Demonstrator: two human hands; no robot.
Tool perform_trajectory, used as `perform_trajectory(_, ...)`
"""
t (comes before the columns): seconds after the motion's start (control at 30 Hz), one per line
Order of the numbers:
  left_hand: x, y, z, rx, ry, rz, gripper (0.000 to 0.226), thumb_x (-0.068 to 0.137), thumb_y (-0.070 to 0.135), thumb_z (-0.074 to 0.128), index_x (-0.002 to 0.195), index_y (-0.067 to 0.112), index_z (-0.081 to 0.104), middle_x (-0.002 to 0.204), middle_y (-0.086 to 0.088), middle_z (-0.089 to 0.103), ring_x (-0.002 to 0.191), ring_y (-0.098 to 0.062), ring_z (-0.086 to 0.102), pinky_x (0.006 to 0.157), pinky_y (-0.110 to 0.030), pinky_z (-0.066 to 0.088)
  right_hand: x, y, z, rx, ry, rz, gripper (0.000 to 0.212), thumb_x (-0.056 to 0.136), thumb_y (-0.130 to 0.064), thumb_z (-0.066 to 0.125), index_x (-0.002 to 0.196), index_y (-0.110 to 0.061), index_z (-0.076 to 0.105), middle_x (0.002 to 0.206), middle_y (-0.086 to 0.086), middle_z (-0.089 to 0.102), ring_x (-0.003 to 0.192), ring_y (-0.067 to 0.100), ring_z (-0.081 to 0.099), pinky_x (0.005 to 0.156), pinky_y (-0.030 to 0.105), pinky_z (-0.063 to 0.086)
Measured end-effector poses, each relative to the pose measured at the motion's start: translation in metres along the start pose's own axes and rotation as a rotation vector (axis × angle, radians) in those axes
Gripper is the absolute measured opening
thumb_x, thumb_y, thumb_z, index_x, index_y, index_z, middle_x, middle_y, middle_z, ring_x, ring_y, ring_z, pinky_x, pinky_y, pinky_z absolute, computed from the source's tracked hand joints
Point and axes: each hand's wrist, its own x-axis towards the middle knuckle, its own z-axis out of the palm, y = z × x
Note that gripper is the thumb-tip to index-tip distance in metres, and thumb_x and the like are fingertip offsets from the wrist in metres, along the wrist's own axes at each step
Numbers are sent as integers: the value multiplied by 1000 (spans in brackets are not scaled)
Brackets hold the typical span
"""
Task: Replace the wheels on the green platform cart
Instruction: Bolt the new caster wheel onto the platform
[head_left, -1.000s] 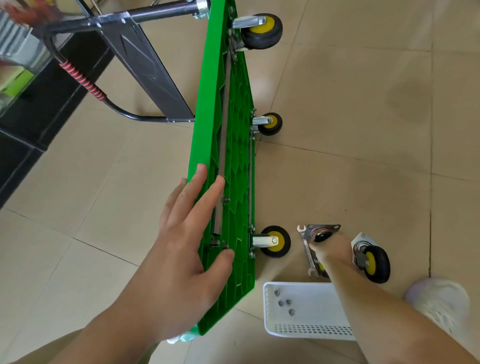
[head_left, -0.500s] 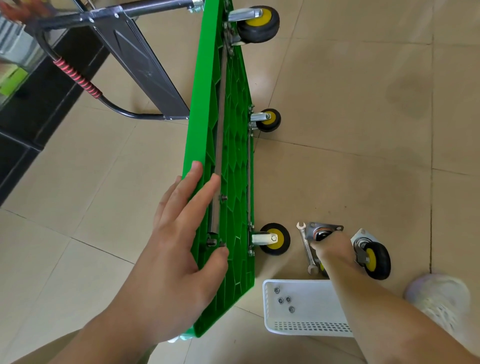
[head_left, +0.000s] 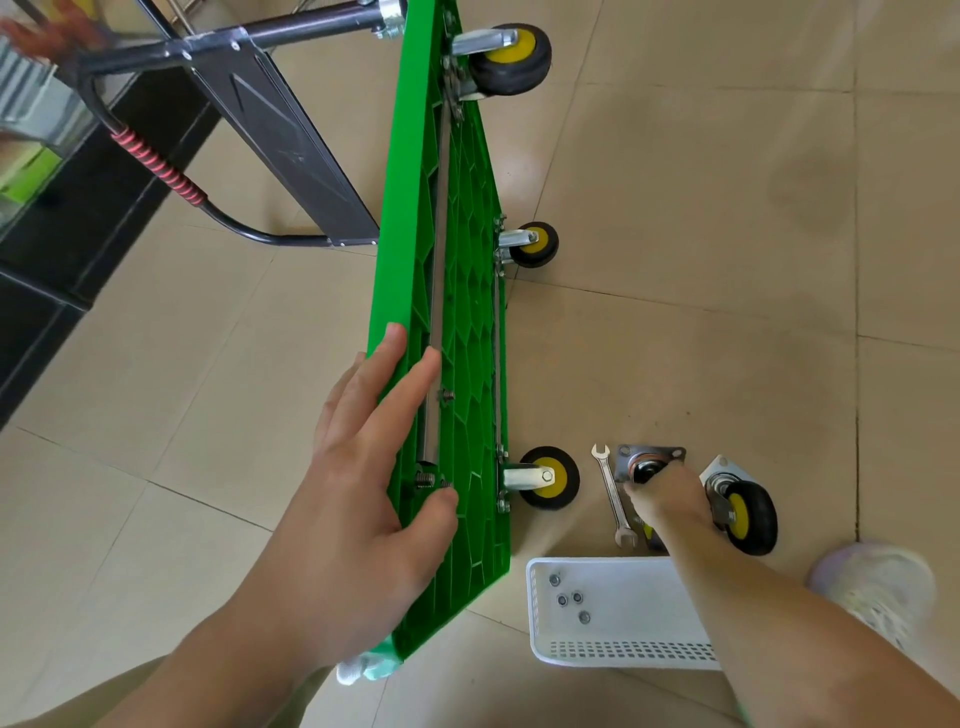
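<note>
1. Upper left of frame: the cart handle (head_left: 260, 236), a black tube with a red wound wrap, juts out to the left of the deck above the floor (head_left: 701, 182). A flat black panel (head_left: 280, 140) runs beside it up to the deck.
2. Left hand (head_left: 358, 493), lower centre-left: forearm comes in from the bottom edge. Fingers straight and close together, laid along the upper long edge of the green platform cart (head_left: 467, 322). Thumb lies across the ribbed underside, beside two bare bolts (head_left: 426, 478). Grip is flat, curled round nothing.
3. The cart stands on its long edge on the tiled floor, running from top centre to bottom centre, with the ribbed underside facing right.
4. Three mounted wheels, black tyres on yellow hubs, stick out to the right: top wheel (head_left: 511, 60), middle wheel (head_left: 535, 244), lower wheel (head_left: 550, 478).
5. An open-ended wrench (head_left: 613, 493) lies flat on the floor, just right of the lower wheel.
6. Right hand (head_left: 670, 499), lower right: arm reaches down from the bottom right corner. Fingers are curled over a loose caster (head_left: 644, 462) lying beside the wrench. Grip is closed on it, and its metal plate shows past the knuckles.
7. A second loose caster (head_left: 748, 517) lies just right of that hand.
8. A white basket (head_left: 623, 649) sits below the wrench, partly under the right forearm, with four nuts (head_left: 571, 597) inside.
9. A blurred pale shoe (head_left: 878, 587) shows at far right.
</note>
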Motion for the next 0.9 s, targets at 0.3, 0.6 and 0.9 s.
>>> perform_trajectory(0.3,1,0,2,34,15,30,88,76,31,62,157,45,29,161,41,5,154,5,5,125,-40,20,-18,28,-26,-83,330,-301,32,86,-13,63,117,-8,61,109,18,66,105,40,59,87,42,48)
perform_trajectory(0.6,3,-7,6,58,51,62,88,74,29,65,154,49,34,163,36,12,153,5,11,118,-30,18,-11,63,-55,-125,328,-79,73,77,-37,79,140,-21,44,138,10,47,126,33,46,99,43,38)
perform_trajectory(0.9,2,-4,5,47,50,44,87,75,30,64,154,50,34,162,39,10,153,5,14,120,-40,26,7,77,-53,85,155,10,65,73,-19,86,126,-6,49,119,19,61,110,39,62,88,47,55)
